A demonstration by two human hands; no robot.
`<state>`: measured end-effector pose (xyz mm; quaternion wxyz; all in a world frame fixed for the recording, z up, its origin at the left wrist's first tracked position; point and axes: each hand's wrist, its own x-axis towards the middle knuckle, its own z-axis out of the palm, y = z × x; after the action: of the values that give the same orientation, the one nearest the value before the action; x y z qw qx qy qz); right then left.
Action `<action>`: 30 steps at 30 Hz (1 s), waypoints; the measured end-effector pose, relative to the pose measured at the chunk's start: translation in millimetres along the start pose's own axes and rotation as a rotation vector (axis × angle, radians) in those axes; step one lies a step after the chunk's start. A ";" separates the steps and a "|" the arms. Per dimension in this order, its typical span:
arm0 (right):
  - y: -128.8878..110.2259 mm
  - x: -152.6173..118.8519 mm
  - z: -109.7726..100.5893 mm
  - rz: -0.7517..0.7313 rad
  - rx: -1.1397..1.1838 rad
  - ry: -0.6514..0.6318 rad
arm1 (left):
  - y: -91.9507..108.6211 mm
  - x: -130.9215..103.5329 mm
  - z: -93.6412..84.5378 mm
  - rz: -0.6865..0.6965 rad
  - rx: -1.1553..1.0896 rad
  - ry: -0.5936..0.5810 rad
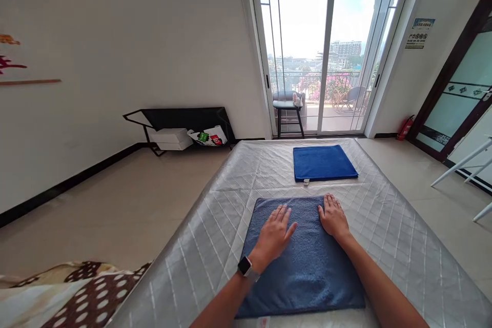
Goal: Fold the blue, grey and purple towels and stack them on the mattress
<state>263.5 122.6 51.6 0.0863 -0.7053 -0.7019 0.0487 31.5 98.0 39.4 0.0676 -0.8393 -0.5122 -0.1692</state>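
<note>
A greyish-blue towel (303,261) lies spread flat on the silver quilted mattress (207,230). My left hand (273,233), with a watch (245,266) at its wrist, is over the towel's left-middle part, fingers stretched out. At the towel's far right corner my right hand (333,218) rests with its fingers extended, holding nothing. Farther off on the mattress lies a folded bright blue towel (323,163) with a small white tag at its near edge. A white label shows at the near edge of the greyish-blue towel.
Brown polka-dot bedding (98,297) sits at the lower left. A black rack (184,118) with white boxes (169,138) and a printed bag (209,136) stands by the left wall. Beyond the mattress are a stool (287,105), sliding glass doors (326,51) and a fire extinguisher (405,127).
</note>
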 end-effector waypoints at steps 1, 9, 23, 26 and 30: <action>0.6 0.2 0.9 0.001 0.005 0.007 | 16.4 13.7 2.9 0.052 -0.029 -0.017; 3.5 0.5 4.9 -0.025 0.006 -0.008 | 73.7 77.9 41.2 0.059 -0.121 -0.111; 0.4 -0.2 1.2 -0.009 0.008 -0.008 | -92.5 -9.5 29.0 -0.370 0.077 -0.105; 1.9 0.4 2.5 -0.019 -0.002 0.005 | -87.4 -6.0 27.7 -0.391 0.067 -0.132; 2.5 0.8 1.8 -0.018 -0.011 0.012 | -84.1 -1.6 15.9 -0.401 0.067 -0.118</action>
<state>265.6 123.6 49.5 0.0868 -0.6997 -0.7080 0.0399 -40.0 140.4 18.9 0.0305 -0.7262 -0.6774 -0.1129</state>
